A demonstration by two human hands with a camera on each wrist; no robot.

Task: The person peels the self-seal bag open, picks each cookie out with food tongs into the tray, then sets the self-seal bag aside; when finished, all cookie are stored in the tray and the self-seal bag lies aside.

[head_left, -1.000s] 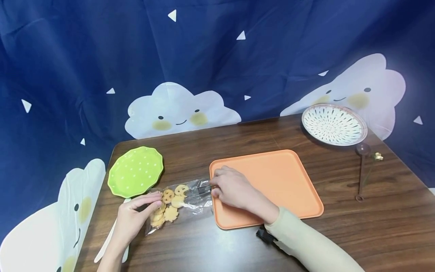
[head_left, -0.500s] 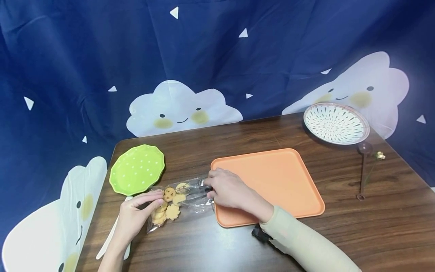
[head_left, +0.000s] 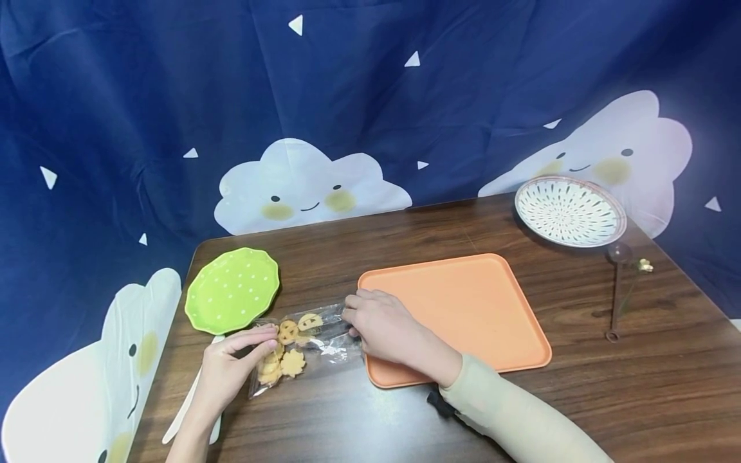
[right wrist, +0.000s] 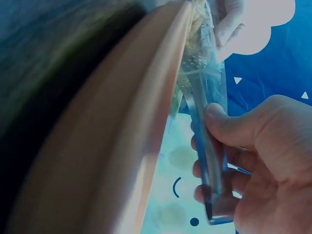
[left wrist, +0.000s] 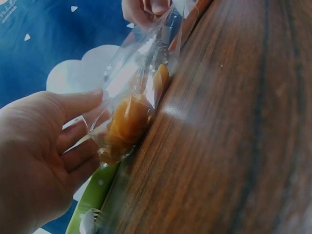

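Observation:
A clear plastic bag of cookies [head_left: 292,363] lies on the table between my hands. Its left end is pinched between thumb and fingers of my left hand [head_left: 234,363]; in the left wrist view, thumb and fingers [left wrist: 78,161] stand on either side of the bag [left wrist: 129,119]. Metal tongs [right wrist: 207,146] with perforated ends are gripped in my right hand [head_left: 393,328], with the thumb along one arm. The tongs' ends reach inside the bag among the cookies. From the head, my right hand hides most of the tongs and overlaps the left edge of the orange tray [head_left: 463,308].
Behind my left hand sits a green dotted plate [head_left: 233,290], with white utensil handles [head_left: 186,408] beside it. A patterned plate [head_left: 570,212] stands at the back right. Near it lie a brown measuring spoon [head_left: 616,296] and a small flower [head_left: 645,265].
My right hand has moved left, off part of the tray, sliding the tongs further into the bag. Cookies near the tongs have shifted slightly. The left hand keeps its place on the bag.

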